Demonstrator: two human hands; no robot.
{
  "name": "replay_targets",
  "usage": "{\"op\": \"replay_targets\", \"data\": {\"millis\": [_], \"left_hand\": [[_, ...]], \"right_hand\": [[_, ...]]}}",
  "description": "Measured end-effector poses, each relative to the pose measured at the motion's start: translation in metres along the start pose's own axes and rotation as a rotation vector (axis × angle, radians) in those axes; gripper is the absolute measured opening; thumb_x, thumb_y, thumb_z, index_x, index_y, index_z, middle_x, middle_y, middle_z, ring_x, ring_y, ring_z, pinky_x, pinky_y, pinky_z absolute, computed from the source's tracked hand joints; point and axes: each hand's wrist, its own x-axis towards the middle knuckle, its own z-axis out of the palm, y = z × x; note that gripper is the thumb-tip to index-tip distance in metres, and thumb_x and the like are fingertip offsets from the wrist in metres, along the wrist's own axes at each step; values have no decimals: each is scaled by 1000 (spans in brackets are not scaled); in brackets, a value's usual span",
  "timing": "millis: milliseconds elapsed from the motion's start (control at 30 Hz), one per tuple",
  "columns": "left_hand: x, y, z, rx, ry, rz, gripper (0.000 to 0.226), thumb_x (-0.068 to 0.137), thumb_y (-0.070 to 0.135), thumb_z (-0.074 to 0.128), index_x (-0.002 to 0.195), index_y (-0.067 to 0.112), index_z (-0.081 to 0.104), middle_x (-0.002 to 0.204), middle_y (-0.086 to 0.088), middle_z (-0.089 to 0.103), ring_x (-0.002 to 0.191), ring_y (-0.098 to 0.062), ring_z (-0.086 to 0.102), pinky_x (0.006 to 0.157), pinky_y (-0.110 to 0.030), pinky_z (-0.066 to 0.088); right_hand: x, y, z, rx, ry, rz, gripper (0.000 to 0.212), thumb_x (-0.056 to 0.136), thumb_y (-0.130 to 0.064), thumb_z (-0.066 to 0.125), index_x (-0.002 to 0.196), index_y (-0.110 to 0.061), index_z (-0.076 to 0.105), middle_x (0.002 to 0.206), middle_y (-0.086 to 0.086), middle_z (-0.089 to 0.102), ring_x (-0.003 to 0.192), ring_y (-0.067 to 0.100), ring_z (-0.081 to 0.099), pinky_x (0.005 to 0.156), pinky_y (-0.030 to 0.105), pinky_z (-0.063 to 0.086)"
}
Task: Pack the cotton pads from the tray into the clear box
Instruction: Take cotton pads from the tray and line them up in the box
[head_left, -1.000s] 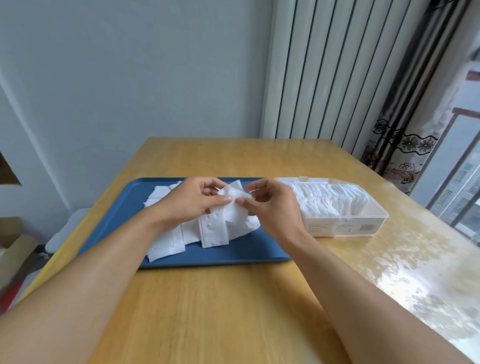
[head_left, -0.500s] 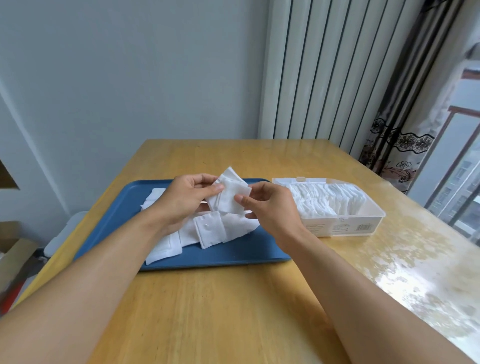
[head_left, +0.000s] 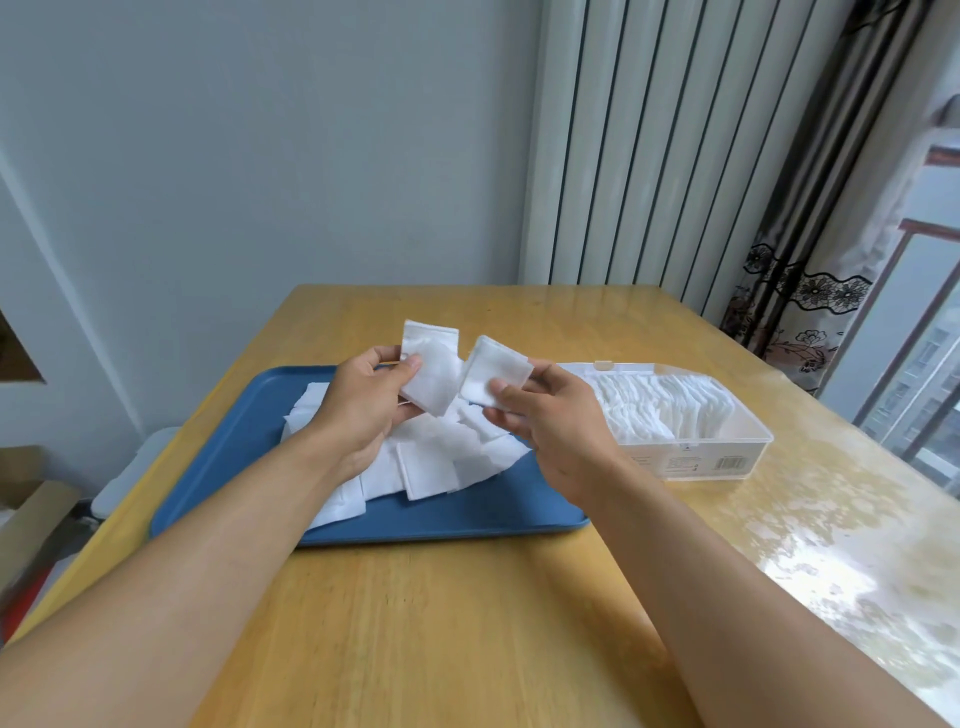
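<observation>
A blue tray (head_left: 467, 512) lies on the wooden table with several white square cotton pads (head_left: 436, 457) piled on it. Above the pile, my left hand (head_left: 366, 410) pinches one cotton pad (head_left: 431, 366) between thumb and fingers. My right hand (head_left: 545, 415) pinches a second cotton pad (head_left: 496, 371) just to the right of the first; the two pads are slightly apart. The clear box (head_left: 722, 460) stands to the right of the tray, open, with a row of upright cotton pads (head_left: 660, 410) inside it.
The wooden table (head_left: 467, 623) extends toward me and to the right, where it is glossy with glare. A white radiator and a patterned curtain stand behind the table. Cardboard boxes (head_left: 26, 514) sit on the floor at the left.
Both hands have risen above the pile. The pads held together before have been pulled apart, so each hand now holds its own pad.
</observation>
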Motion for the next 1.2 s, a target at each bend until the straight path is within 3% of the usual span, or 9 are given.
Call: {"op": "replay_targets", "data": {"millis": [167, 333, 467, 567, 700, 800, 900, 1067, 1200], "left_hand": [[-11, 1, 13, 16, -63, 17, 10, 103, 12, 58, 112, 10, 63, 98, -13, 74, 78, -20, 73, 69, -28, 61], [-21, 1, 24, -48, -122, -25, 12, 101, 9, 60, 113, 10, 63, 100, -14, 77, 83, -21, 72, 81, -29, 60], [-23, 3, 24, -29, -137, -22, 15, 100, 5, 59, 113, 11, 64, 96, -11, 77, 81, -19, 70, 85, -29, 58], [-23, 4, 23, -67, -126, -29, 10, 101, 9, 58, 107, 12, 65, 93, -8, 75, 81, -17, 68, 81, -28, 57], [-19, 2, 21, -77, -24, 6, 6, 101, 12, 60, 99, 10, 65, 88, -5, 73, 79, -17, 70, 74, -26, 56], [-14, 2, 13, 21, 79, 82, 4, 98, 8, 65, 102, 8, 65, 87, -4, 74, 80, -18, 76, 75, -26, 60], [-11, 3, 6, 169, 96, 129, 6, 96, 7, 67, 102, 8, 69, 85, -3, 73, 75, -14, 73, 78, -29, 60], [-13, 11, 2, 229, -93, 116, 12, 95, 3, 64, 92, 10, 74, 74, 2, 71, 66, -10, 66, 76, -29, 58], [-18, 13, 5, 255, -220, 85, 5, 92, 6, 70, 93, 11, 72, 78, 0, 74, 69, -13, 69, 72, -26, 54]], "right_hand": [[-6, 5, 8, 100, -98, 105, 36, 87, 3, 74, 119, 0, 58, 93, 12, 74, 81, 25, 74, 74, 23, 59], [-7, 7, 10, 173, -76, 129, 49, 86, 1, 76, 129, -4, 53, 99, 15, 76, 86, 24, 74, 74, 22, 59], [-4, 9, 8, 78, -99, 175, 37, 90, -10, 75, 124, -1, 64, 104, 12, 75, 84, 19, 70, 76, 22, 57], [-2, 12, 7, 4, -71, 193, 25, 92, -19, 75, 110, -4, 69, 93, 5, 73, 79, 16, 64, 77, 25, 57], [-1, 11, 7, -124, -15, 111, 10, 95, -19, 71, 95, -12, 64, 77, -4, 65, 72, 8, 63, 77, 28, 58], [1, 8, 5, -167, 70, -3, 7, 98, -11, 63, 104, -10, 65, 98, 5, 69, 88, 16, 68, 72, 27, 58], [3, 4, 4, -301, 106, -121, 12, 98, -12, 60, 103, -20, 68, 103, 0, 70, 88, 17, 65, 66, 24, 52], [3, 0, -4, -330, 320, -294, 19, 98, -15, 63, 94, -33, 67, 92, -12, 70, 83, 4, 64, 66, 17, 52], [3, 7, 1, -258, 200, -105, 12, 98, -16, 66, 106, -18, 74, 99, 4, 76, 95, 22, 74, 86, 36, 61]]}}
